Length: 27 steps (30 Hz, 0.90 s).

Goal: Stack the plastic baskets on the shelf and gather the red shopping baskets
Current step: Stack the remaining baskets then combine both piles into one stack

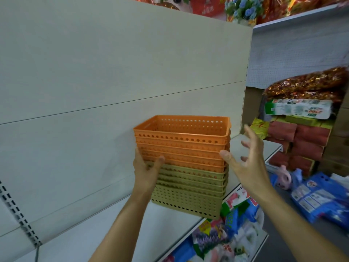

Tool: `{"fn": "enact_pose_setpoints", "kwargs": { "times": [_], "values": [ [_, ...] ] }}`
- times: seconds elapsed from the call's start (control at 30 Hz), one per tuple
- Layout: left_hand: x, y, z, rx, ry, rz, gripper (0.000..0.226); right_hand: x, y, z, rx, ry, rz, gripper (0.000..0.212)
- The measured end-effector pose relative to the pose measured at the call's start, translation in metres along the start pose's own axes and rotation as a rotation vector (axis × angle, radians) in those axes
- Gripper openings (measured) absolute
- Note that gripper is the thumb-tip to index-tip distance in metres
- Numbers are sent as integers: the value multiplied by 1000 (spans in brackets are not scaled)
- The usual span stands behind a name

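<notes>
- The left hand (146, 170) covers the near-left corner of the stacked orange and olive perforated plastic baskets (186, 163).
- Blue plastic packets (319, 197) at right are motion-blurred, their print unreadable.

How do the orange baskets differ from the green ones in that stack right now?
The orange baskets sit on top; the green baskets are underneath, resting on the shelf. The top orange basket shows its open inside, while the green ones show only their sides. The left hand grips where the two colours meet; the right hand is open beside the orange ones. Both sets are nested and perforated.
</notes>
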<state>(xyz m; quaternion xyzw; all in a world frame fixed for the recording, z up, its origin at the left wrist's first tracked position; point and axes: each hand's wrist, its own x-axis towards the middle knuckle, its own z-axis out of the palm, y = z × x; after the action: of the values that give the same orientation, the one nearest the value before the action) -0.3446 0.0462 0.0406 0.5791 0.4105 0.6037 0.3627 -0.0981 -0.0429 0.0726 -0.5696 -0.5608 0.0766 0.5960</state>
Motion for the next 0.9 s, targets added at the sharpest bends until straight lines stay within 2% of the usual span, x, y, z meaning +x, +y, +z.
{"fn": "enact_pose_setpoints", "kwargs": {
  "times": [0.07, 0.1, 0.2, 0.33, 0.47, 0.6, 0.67, 0.77, 0.83, 0.9],
  "values": [
    [-20, -11, 17, 69, -79, -120, 102, 12, -7, -3, -122, -117, -132, 81],
    [-29, -14, 27, 102, -115, -178, 113, 17, -10, -3, -216, -182, -182, 72],
    [-39, -17, 53, 124, -142, -179, 127, 28, -16, -5, -386, -196, -244, 36],
    [-24, -24, 76, 100, -150, -162, 131, 32, -7, -18, -495, -120, -320, 27],
    [-12, -24, 119, 74, -225, -181, 131, 43, 13, -42, -549, -16, -364, 29],
    [2, -22, 188, 86, -307, -179, 125, 76, 54, -85, -468, -34, -330, 34],
    [8, -16, 226, 148, -289, -114, 116, 92, 83, -111, -442, -78, -272, 50],
    [12, -5, 278, 260, -234, 88, 107, 114, 130, -147, -395, -125, -88, 83],
    [11, 1, 306, 253, -319, 177, 110, 126, 159, -165, -301, -198, -17, 97],
    [13, 7, 329, 268, -387, 167, 112, 134, 181, -173, -186, -294, -12, 103]
  ]
}}
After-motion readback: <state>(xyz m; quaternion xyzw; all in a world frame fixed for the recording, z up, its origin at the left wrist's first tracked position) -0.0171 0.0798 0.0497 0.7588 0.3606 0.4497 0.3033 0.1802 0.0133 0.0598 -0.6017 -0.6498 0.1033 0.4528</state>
